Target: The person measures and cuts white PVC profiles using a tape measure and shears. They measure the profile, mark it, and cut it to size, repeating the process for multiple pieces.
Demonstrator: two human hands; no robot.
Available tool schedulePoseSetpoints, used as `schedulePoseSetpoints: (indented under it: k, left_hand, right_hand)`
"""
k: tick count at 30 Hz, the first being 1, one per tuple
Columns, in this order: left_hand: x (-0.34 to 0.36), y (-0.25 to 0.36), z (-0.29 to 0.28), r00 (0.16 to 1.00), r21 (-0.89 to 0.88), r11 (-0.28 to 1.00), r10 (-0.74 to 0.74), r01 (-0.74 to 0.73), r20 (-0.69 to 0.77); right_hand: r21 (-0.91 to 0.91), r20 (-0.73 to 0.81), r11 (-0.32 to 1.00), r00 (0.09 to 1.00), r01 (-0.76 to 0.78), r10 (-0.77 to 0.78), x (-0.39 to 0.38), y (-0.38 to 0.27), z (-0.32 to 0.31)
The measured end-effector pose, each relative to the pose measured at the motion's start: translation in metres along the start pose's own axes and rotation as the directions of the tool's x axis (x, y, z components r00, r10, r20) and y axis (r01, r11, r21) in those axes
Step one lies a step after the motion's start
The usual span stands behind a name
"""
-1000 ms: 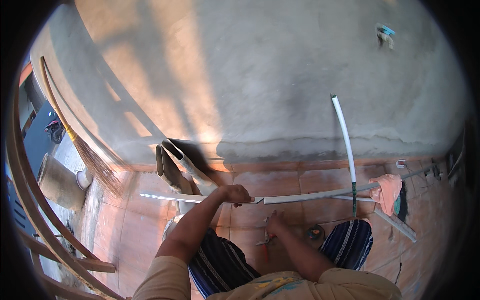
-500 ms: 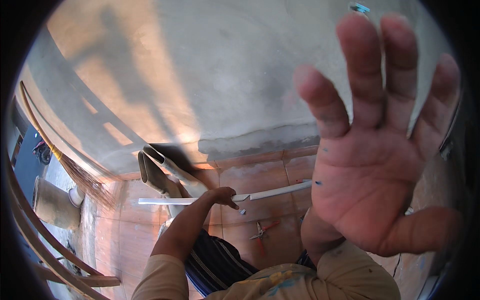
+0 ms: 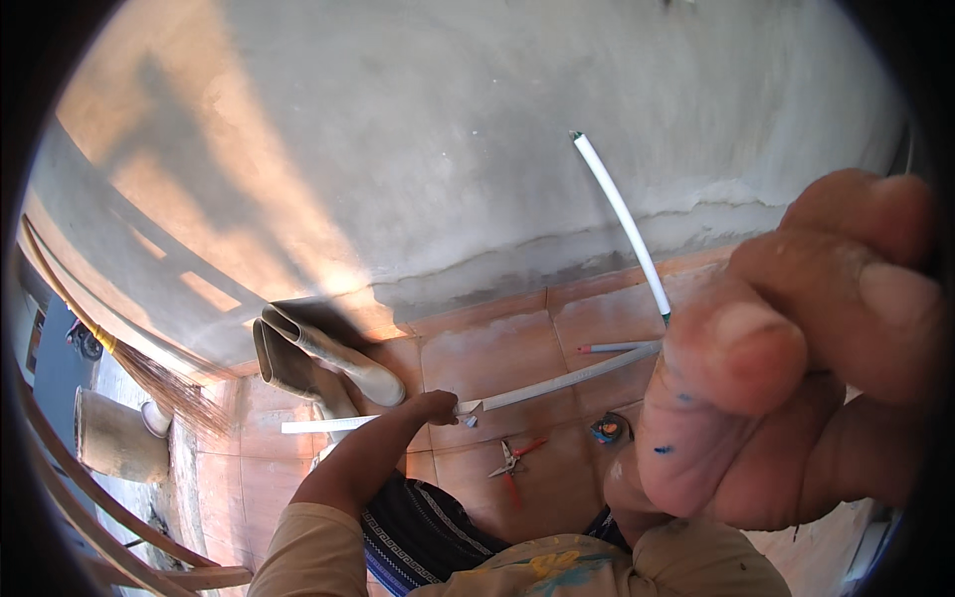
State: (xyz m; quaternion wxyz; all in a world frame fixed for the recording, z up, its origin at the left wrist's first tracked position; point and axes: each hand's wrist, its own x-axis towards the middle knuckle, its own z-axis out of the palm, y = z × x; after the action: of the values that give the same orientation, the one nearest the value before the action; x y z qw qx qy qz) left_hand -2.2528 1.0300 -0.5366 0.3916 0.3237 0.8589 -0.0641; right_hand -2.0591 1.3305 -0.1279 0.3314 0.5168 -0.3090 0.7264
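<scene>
My left hand (image 3: pixel 435 408) is closed on a long white plastic strip (image 3: pixel 557 384) held low over the tiles. The strip has a notch just right of that hand, with a small white offcut (image 3: pixel 470 422) beside it. My right hand (image 3: pixel 786 348) looms large near the camera at the right, fingers curled in and nothing visible in them; a small blue mark shows on its skin. Red-handled snips (image 3: pixel 511 464) lie spread on the floor between my arms. Beyond the strip's right part rests a pencil-like stick (image 3: pixel 612 348) with a red end.
A white rod-like piece (image 3: pixel 622 224) with green ends stands against the grey wall (image 3: pixel 428 129). Rubber boots (image 3: pixel 338 363) stand at left beside a straw broom (image 3: pixel 149 363) and a round pot (image 3: pixel 119 433). A small round blue-and-dark item (image 3: pixel 610 428) sits near my right forearm.
My right hand has gone from spread fingers to curled ones and dropped lower. The view has shifted, bringing the white rod-like piece into sight. My left hand keeps its hold on the strip.
</scene>
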Motion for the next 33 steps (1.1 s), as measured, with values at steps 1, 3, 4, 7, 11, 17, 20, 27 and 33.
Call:
schedulePoseSetpoints:
  k: [1,3,4,7,11,17,20,27,33]
  left_hand:
    - [0.012,-0.007,0.012,1.0,0.007,1.0,0.004,-0.004,0.022]
    - [0.019,-0.008,0.013,0.998,-0.013,1.0,-0.008,0.009,0.069]
    - [0.023,-0.01,0.01,0.994,-0.038,0.999,-0.026,0.03,0.103]
    - [0.033,-0.007,0.015,0.997,-0.023,1.0,0.014,-0.012,0.075]
    - [0.033,-0.019,0.02,0.995,-0.032,0.999,-0.002,0.005,0.099]
    - [0.024,-0.016,-0.001,0.995,0.019,1.0,-0.01,0.008,0.102]
    - [0.037,0.0,-0.009,0.992,0.064,0.997,0.029,-0.037,0.12]
    - [0.017,-0.012,0.003,0.997,-0.056,0.998,-0.011,0.015,0.07]
    - [0.004,0.012,-0.026,0.998,-0.034,0.999,0.022,-0.02,0.052]
  right_hand:
    - [0.003,-0.013,1.0,1.0,0.006,-0.006,-0.001,-0.002,-0.007]
    - [0.009,-0.016,1.0,1.0,-0.01,0.01,-0.003,-0.004,-0.008]
    - [0.017,-0.01,1.0,1.0,-0.016,0.016,-0.001,-0.001,-0.012]
    - [0.018,0.002,0.999,0.999,-0.032,0.032,0.001,-0.005,-0.012]
    - [0.063,-0.007,0.997,0.999,-0.038,0.039,-0.002,-0.002,-0.028]
    - [0.123,-0.02,0.99,0.997,-0.067,0.07,-0.015,0.001,-0.025]
    - [0.099,-0.014,0.991,0.996,-0.087,0.089,-0.019,-0.005,-0.018]
    - [0.156,0.025,0.978,0.99,-0.14,0.138,-0.033,0.0,-0.01]
    - [0.129,0.025,0.978,0.986,-0.165,0.163,-0.029,-0.005,-0.005]
